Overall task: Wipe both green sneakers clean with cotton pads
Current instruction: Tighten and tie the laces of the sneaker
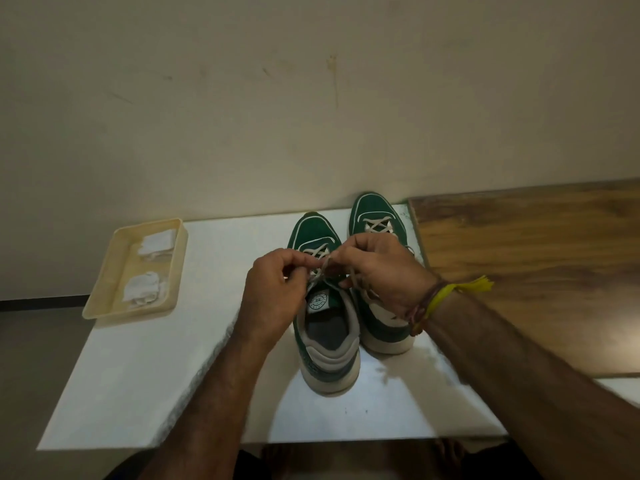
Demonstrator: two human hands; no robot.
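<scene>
I have my left hand [273, 289] and right hand [381, 271] pinching the laces [320, 271] of the near green sneaker [325, 341] at centre, its mate [377, 216] at one o'clock, so I judge wiping hasn't begun; next comes reaching to ten o'clock for the cotton pads [142, 287] in the tray [104, 289].

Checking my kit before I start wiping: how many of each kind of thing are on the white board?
Sneakers: 2
Tray: 1
Pad piles: 2
Total: 5
</scene>
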